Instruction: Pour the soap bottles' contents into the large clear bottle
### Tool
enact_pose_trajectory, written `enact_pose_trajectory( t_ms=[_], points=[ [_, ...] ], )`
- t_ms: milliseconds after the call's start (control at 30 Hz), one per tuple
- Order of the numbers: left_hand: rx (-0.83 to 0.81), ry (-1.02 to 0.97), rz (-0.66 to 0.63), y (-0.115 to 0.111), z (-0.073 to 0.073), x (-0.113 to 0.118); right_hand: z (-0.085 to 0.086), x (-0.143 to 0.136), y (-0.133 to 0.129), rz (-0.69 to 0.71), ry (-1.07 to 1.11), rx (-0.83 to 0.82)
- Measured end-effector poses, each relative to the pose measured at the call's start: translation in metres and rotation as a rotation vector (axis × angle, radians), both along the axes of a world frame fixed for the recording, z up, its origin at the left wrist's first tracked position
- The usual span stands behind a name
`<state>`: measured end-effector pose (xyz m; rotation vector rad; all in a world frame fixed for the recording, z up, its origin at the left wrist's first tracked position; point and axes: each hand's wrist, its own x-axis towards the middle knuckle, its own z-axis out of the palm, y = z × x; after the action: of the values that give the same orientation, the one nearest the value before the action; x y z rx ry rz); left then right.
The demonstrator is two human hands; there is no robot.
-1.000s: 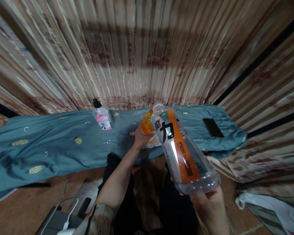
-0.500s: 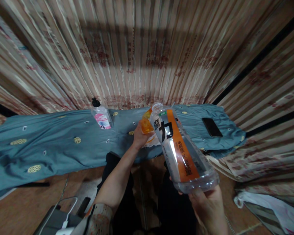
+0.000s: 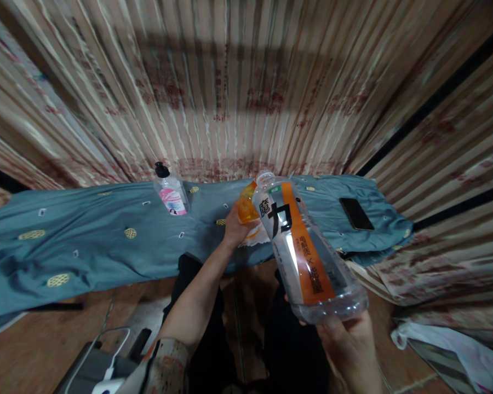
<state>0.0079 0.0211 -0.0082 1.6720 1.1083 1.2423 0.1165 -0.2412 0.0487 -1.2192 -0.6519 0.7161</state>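
My right hand [image 3: 347, 339] grips the base of a large clear plastic drink bottle [image 3: 306, 251] with an orange label. The bottle is tilted, its uncapped neck pointing up and away from me. My left hand [image 3: 235, 227] is wrapped round an orange see-through container [image 3: 247, 207] just left of the bottle's neck. Part of that container is hidden behind the bottle, so its full shape does not show. Whether the two touch I cannot tell. A white and orange crumpled piece [image 3: 257, 235] lies beneath my left hand.
A pump bottle [image 3: 172, 196] with a pink label stands on the teal cloth [image 3: 94, 235] to the left. A black phone [image 3: 355, 213] lies at the right. Patterned curtains [image 3: 230, 98] hang behind. A white cable [image 3: 117, 350] is at lower left, a white plastic bag [image 3: 443, 345] at lower right.
The view has shifted very slightly. Both hands keep their grips, and the bottle and the orange container hold almost the same pose.
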Motion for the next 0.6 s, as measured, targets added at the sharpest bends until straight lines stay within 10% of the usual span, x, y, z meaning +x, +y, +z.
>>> enact_pose_trajectory(
  t_ms=[600],
  points=[
    [-0.021, 0.059, -0.008, 0.0, 0.0021, -0.0021, 0.0045, -0.001, 0.0002, -0.025, 0.014, -0.038]
  ],
)
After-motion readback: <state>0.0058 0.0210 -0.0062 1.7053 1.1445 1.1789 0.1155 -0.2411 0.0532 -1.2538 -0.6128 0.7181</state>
